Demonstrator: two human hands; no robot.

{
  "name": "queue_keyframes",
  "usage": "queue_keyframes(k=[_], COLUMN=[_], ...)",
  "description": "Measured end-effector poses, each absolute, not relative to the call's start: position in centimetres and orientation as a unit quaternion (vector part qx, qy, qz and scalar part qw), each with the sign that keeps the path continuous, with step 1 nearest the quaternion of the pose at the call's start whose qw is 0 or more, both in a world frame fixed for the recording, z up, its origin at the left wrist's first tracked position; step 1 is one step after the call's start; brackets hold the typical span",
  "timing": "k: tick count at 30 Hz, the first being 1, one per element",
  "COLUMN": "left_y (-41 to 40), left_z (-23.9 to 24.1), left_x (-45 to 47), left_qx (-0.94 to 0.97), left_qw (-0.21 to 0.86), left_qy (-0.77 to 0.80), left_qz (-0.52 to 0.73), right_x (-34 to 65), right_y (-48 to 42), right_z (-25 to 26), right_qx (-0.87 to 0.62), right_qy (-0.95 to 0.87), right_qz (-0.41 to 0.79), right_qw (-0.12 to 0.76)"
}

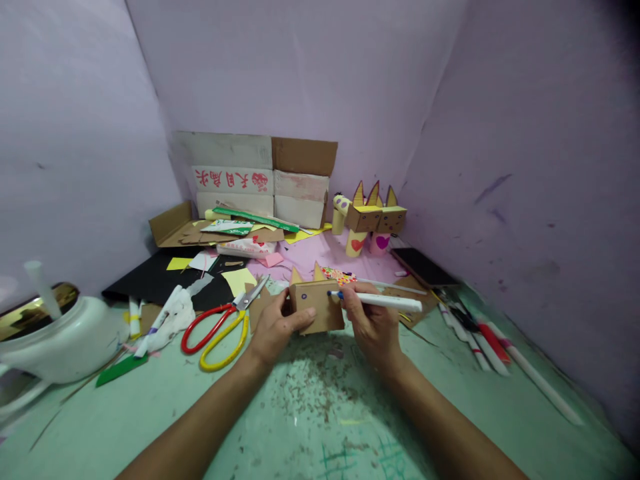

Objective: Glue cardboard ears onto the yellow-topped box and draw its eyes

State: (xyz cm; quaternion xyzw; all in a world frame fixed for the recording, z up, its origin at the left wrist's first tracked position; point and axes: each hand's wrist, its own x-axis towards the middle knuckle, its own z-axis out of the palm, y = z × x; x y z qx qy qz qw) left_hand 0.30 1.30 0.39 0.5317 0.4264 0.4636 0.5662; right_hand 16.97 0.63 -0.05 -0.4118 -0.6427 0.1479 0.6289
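Observation:
My left hand (277, 328) grips the left side of a small cardboard box (320, 313), its thumb across the front. Two pointed cardboard ears stand up from the box's top edge, and a small dark ring is drawn on its front at the left. In my right hand (373, 327) is a white marker pen (387, 301), held at a slant with its blue tip at the front of the box, towards the right. A pair of scissors (235, 317) with one red and one yellow handle lies open on the table, left of my left hand.
Cardboard-headed figures (367, 220) stand at the back right. Behind lies a folded cardboard carton (235, 177) with paper scraps. Several markers (480, 340) lie along the right wall beside a black flat object (424, 265). A white teapot-like vessel (75, 340) stands far left.

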Motion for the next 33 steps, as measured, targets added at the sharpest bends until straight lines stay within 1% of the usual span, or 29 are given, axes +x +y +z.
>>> queue_keyframes(k=[33], left_y=[1.09], left_z=[0.59], left_x=[0.36], left_qx=[0.529], left_qw=[0.574], left_qy=[0.418], left_qz=[0.464], right_x=[16.96], right_y=[0.56], right_z=[0.17], right_qx=[-0.419], right_qy=[-0.639], right_qz=[0.157], right_qw=[0.625])
